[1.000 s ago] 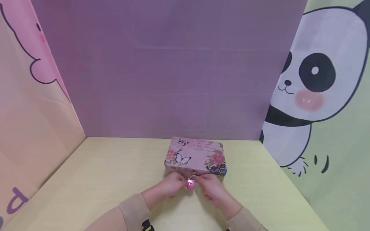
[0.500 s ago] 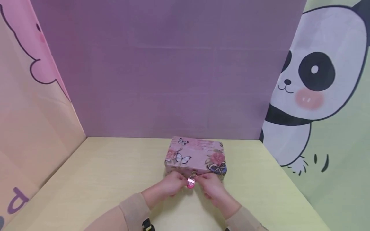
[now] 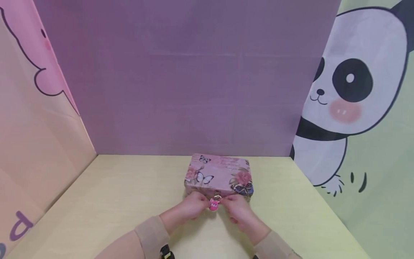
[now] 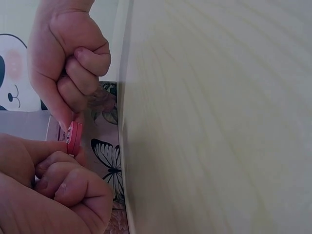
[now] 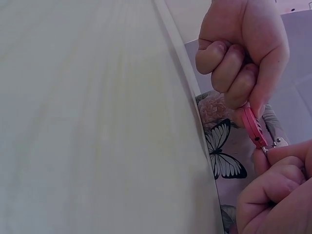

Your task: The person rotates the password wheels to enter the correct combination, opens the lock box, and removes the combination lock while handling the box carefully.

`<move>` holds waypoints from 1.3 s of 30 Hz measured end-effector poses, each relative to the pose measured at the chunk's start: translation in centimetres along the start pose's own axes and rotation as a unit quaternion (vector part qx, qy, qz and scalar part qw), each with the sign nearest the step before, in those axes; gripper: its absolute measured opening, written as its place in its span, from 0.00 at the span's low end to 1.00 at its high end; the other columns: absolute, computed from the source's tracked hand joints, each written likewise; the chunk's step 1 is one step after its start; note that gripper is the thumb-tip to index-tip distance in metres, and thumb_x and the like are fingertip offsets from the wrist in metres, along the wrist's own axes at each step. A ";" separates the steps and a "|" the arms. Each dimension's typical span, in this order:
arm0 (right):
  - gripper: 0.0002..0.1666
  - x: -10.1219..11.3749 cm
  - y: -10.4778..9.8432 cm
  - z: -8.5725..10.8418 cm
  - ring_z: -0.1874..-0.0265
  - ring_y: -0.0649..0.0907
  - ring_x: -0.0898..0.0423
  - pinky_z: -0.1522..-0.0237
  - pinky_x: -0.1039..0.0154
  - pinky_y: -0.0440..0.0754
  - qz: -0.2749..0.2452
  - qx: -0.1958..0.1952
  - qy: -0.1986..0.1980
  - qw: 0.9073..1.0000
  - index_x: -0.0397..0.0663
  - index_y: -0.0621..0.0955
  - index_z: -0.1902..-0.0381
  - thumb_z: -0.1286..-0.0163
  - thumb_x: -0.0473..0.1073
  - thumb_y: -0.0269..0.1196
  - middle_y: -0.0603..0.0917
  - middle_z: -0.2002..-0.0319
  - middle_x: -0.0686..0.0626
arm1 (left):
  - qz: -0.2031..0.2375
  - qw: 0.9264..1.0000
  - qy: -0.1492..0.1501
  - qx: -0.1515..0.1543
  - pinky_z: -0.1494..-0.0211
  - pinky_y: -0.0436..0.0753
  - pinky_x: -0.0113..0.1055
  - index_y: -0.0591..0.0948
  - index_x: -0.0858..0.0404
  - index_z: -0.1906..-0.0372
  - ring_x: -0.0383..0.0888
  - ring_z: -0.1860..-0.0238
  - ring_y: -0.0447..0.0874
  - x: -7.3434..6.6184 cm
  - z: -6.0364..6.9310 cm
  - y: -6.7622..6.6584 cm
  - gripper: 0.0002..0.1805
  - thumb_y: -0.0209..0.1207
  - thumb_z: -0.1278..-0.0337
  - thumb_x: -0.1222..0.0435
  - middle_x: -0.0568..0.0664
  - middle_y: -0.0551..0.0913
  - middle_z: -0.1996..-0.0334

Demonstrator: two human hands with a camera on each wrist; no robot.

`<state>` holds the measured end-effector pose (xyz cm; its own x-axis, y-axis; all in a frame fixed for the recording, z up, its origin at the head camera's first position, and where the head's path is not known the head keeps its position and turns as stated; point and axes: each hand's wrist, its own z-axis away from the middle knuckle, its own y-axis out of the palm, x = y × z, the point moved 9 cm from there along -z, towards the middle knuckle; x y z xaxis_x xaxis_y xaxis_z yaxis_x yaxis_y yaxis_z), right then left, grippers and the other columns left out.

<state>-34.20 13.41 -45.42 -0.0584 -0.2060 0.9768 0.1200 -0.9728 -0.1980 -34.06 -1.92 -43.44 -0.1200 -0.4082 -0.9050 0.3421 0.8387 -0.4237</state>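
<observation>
A pink combination padlock (image 3: 214,204) with a cat-like face hangs at the front of a pink tin box (image 3: 220,174) printed with butterflies and roses. My left hand (image 3: 194,205) pinches the padlock's body from the left between thumb and forefinger, the other fingers curled in. From the right, my right hand (image 3: 238,210) pinches the padlock at its shackle end, where the metal shackle (image 5: 265,150) shows beside the fingertips. The shackle passes near the box's metal clasp (image 5: 280,142). Fingertips hide part of the lock; whether the shackle is released I cannot tell. The box lid is down.
The box stands on a pale wood-grain table (image 3: 129,187), near its back edge. Behind rises a purple panel (image 3: 194,90). A panda-printed sheet (image 3: 372,151) borders the right side and a pink-printed sheet (image 3: 38,144) the left.
The padlock's face has tilted slightly between my fingers, first catching glare and now showing pink, and more of the shackle shows. Both hands stay in nearly the same place; the box is still.
</observation>
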 end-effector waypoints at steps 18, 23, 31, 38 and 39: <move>0.09 -0.2 -0.1 -0.1 0.90 0.59 0.63 0.89 0.69 0.56 -0.016 0.011 0.018 1.000 0.36 0.80 0.69 0.35 0.39 0.64 0.61 0.88 0.59 | 0.002 1.000 0.002 0.001 0.86 0.61 0.27 0.85 0.66 0.67 0.35 0.88 0.58 -0.1 -0.3 -0.2 0.07 0.59 0.37 0.69 0.40 0.65 0.86; 0.09 -0.3 -0.3 0.0 0.90 0.59 0.63 0.89 0.69 0.56 -0.014 0.015 0.020 1.000 0.39 0.78 0.72 0.35 0.39 0.64 0.61 0.88 0.59 | 0.007 1.000 0.001 0.003 0.86 0.61 0.27 0.85 0.65 0.66 0.35 0.88 0.58 -0.1 -0.4 0.0 0.06 0.59 0.37 0.68 0.40 0.65 0.85; 0.11 -0.2 -0.8 0.4 0.90 0.59 0.63 0.88 0.69 0.56 -0.011 0.028 0.018 0.999 0.34 0.81 0.64 0.34 0.40 0.64 0.62 0.87 0.59 | 0.014 1.000 0.002 0.008 0.86 0.61 0.28 0.83 0.66 0.70 0.35 0.88 0.58 -0.3 -0.5 0.5 0.08 0.60 0.36 0.67 0.40 0.64 0.86; 0.14 0.4 -1.9 0.7 0.89 0.60 0.63 0.87 0.70 0.59 0.029 0.027 0.011 0.999 0.33 0.82 0.63 0.34 0.42 0.66 0.64 0.85 0.58 | -0.016 1.000 0.022 0.016 0.82 0.64 0.29 0.85 0.65 0.67 0.36 0.85 0.62 -1.2 -0.4 0.8 0.07 0.62 0.36 0.65 0.45 0.72 0.82; 0.14 0.5 -2.1 0.7 0.89 0.60 0.64 0.87 0.70 0.59 0.035 0.026 0.010 0.999 0.33 0.83 0.63 0.34 0.42 0.66 0.64 0.85 0.59 | -0.022 0.999 0.028 0.018 0.81 0.65 0.29 0.85 0.64 0.67 0.37 0.83 0.63 -1.4 -0.4 0.8 0.07 0.63 0.36 0.64 0.48 0.76 0.80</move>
<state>-33.74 15.41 -44.45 -0.0675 -0.2760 0.9588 0.1748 -0.9494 -0.2610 -33.97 -0.53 -42.55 -0.1866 -0.4235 -0.8864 0.3682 0.8064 -0.4628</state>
